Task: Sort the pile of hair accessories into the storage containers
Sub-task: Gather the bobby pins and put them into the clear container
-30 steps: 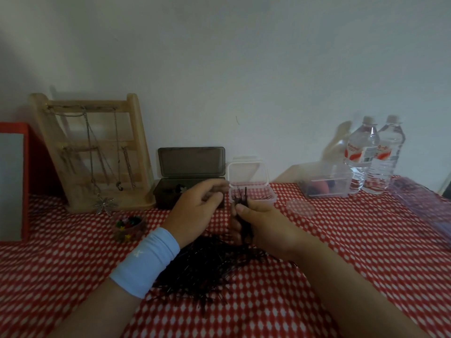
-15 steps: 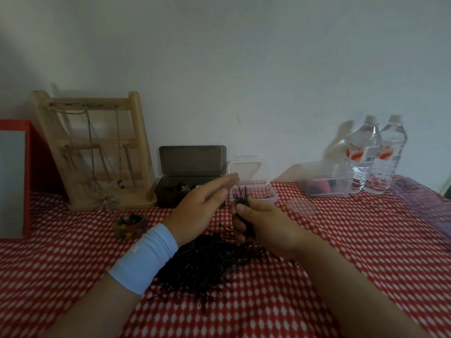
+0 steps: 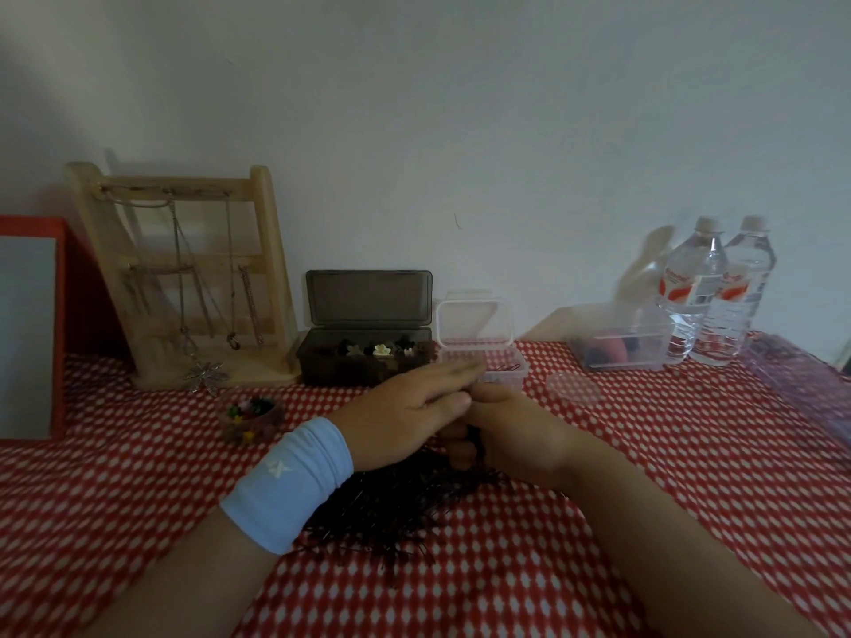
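A pile of black bobby pins lies on the red checked tablecloth in front of me. My right hand grips an upright bundle of these pins above the pile. My left hand, with a light blue wristband, lies flat with straight fingers pressing on top of the bundle. Just behind the hands stands a small clear box with its lid up and a few pins inside. A dark smoky box, lid open, holds small flower clips.
A wooden jewellery stand with necklaces is at the back left beside a red-framed board. A small dish of coloured clips sits near it. At the right are a clear container, a round clear lid and two water bottles.
My left hand has straightened its fingers and moved right, coming down flat on the top of the pin bundle. The right hand keeps holding the bundle in place.
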### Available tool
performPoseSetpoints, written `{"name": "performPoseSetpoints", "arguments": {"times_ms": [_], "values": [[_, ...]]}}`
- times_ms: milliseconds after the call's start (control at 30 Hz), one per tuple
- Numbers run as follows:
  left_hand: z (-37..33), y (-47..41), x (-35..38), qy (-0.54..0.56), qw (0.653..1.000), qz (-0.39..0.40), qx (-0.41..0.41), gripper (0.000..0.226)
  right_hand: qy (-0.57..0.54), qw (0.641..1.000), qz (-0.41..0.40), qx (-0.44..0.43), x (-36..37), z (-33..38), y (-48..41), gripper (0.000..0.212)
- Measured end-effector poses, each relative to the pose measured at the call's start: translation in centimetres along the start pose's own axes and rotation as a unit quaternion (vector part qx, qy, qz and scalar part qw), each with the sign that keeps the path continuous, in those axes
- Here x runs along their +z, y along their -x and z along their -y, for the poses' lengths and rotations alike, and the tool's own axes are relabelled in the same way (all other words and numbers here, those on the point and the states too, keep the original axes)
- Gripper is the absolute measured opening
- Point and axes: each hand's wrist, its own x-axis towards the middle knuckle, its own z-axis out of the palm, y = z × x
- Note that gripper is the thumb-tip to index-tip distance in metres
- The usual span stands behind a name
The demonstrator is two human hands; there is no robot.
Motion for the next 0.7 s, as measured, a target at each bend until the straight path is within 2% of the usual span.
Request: {"name": "performPoseSetpoints", "arguments": {"times_ms": [67,167,233,300,400,433,467,567,700], "values": [[-0.3,0.0,-0.2,0.138,0.989,-0.055,-0.017,0.038,-0.051,0.999,-0.007,0.003,-0.1,0.3,0.1,0.019],[-0.6,-0.1,-0.1,0.346,0.914,-0.180,-0.116,0.029,-0.144,0.989,-0.034,-0.025,-0.6,0.9,-0.2,0.023],[-1.1,-0.2,0.4,0.470,0.844,-0.157,-0.205,0.030,-0.194,0.977,-0.058,-0.060,-1.2,1.5,-0.5,0.024],[-1.9,0.0,0.9,0.567,0.776,-0.103,-0.257,0.041,-0.214,0.968,-0.087,-0.099,-1.5,2.5,-0.7,0.021],[-2.8,0.3,0.4,0.697,0.670,-0.055,-0.250,0.056,-0.166,0.968,-0.129,-0.141,-1.6,3.7,-1.0,0.021],[-2.9,0.3,0.1,0.720,0.650,-0.050,-0.237,0.058,-0.136,0.969,-0.143,-0.148,-1.6,3.7,-1.2,0.021],[-2.9,0.3,-0.1,0.728,0.644,-0.048,-0.231,0.059,-0.103,0.971,-0.152,-0.153,-1.5,3.7,-1.4,0.021],[-2.8,0.5,-0.2,0.715,0.655,-0.047,-0.241,0.060,0.005,0.975,-0.159,-0.153,-0.9,3.0,-1.9,0.023],[-2.4,0.6,-0.8,0.767,0.600,-0.066,-0.220,0.063,0.170,0.956,-0.182,-0.158,0.4,3.0,-1.7,0.023]]}}
